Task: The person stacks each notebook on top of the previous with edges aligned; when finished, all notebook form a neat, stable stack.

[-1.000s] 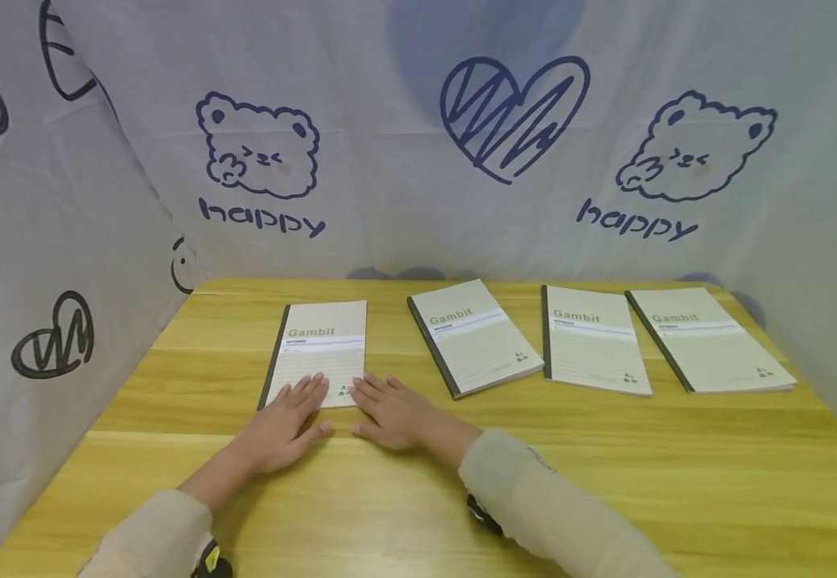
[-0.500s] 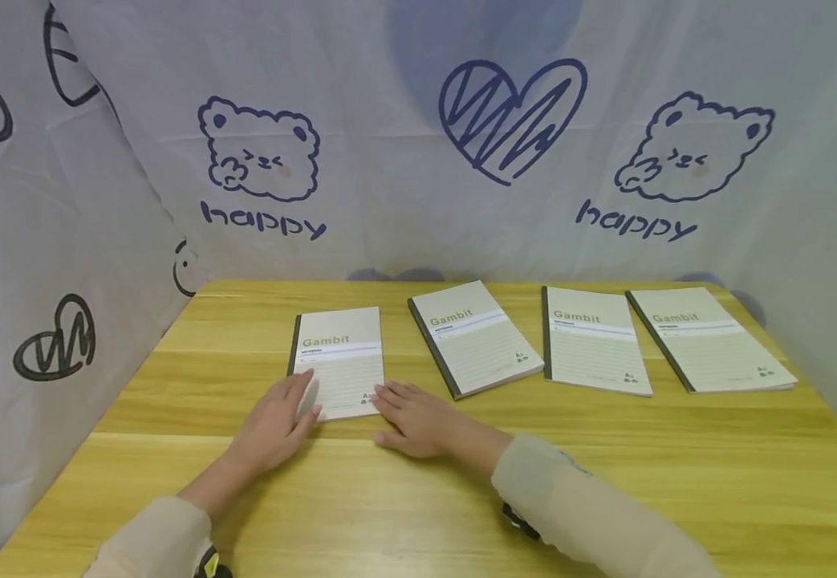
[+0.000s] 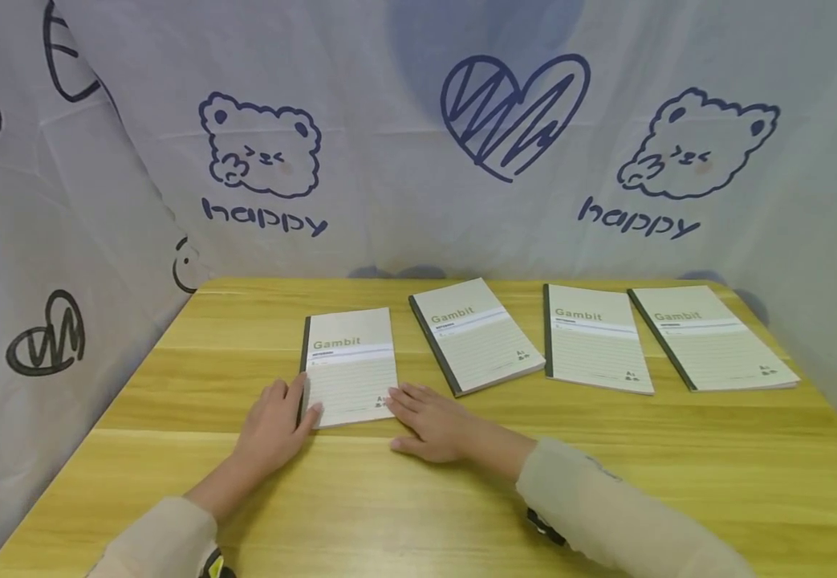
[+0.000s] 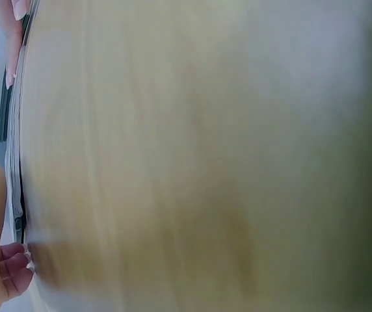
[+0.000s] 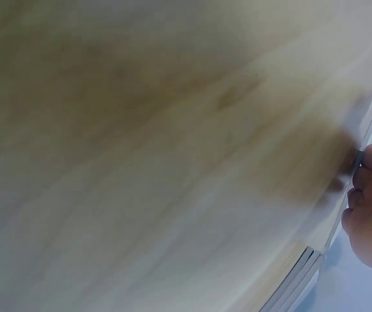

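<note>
A Gambit notebook [image 3: 351,369] with a pale cover and dark spine lies flat on the wooden table. My left hand [image 3: 270,425] lies along the lower part of its spine, with the thumb at the near left corner. Relaxed fingers of my right hand [image 3: 432,425] touch the near right corner, and its thumb rests on the wood. In the left wrist view, left fingertips [image 4: 17,266] reach the table at the notebook's edge. The right wrist view shows the right hand [image 5: 371,208] low beside an edge.
To the right, a tilted notebook [image 3: 477,337] lies close by. Farther along are another notebook [image 3: 597,341] and a slanted notebook [image 3: 710,341], all of the same kind. A white printed cloth [image 3: 389,177] hangs behind the table [image 3: 360,514].
The notebook under my hands has slid to the right and slightly nearer. My left hand has shifted from its cover to its spine side. My right hand has moved right with it.
</note>
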The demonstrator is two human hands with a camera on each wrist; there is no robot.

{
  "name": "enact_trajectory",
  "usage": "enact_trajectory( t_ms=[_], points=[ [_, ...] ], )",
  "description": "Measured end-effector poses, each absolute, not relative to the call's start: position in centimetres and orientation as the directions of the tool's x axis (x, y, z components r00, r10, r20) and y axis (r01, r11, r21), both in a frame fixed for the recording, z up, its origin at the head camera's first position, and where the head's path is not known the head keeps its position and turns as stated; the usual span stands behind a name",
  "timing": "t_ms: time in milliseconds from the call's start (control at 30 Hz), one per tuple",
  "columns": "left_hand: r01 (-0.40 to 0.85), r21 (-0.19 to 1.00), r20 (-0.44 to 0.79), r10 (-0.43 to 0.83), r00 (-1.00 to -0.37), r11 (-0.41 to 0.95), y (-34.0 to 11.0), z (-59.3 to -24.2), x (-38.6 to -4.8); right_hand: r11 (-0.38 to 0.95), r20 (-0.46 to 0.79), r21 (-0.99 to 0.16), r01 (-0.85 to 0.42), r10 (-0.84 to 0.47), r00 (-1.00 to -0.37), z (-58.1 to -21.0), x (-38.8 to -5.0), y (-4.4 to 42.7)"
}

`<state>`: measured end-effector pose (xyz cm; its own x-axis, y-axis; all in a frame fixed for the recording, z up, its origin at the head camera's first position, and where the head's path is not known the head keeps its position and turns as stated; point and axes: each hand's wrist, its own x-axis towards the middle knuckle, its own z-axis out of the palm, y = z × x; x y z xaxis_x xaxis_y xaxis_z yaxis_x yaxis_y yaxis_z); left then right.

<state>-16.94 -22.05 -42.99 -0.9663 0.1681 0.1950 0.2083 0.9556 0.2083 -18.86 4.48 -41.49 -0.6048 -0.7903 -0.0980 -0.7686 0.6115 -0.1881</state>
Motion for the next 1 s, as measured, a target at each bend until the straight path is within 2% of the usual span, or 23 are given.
enact_trajectory(
  t_ms=[600, 1000],
  points=[
    [0.270, 0.208, 0.222, 0.223, -0.949, 0.940, -20.2, -43.5, -16.0, 0.572, -0.085, -0.216, -0.791, -0.819, -0.568, -41.4, -18.1, 6.9],
    [0.268, 0.248, 0.178, 0.228, -0.957, 0.931, -19.6, -43.1, -15.7, 0.595, -0.088, -0.248, -0.764, -0.799, -0.594, -41.1, -17.7, 7.6]
  ],
)
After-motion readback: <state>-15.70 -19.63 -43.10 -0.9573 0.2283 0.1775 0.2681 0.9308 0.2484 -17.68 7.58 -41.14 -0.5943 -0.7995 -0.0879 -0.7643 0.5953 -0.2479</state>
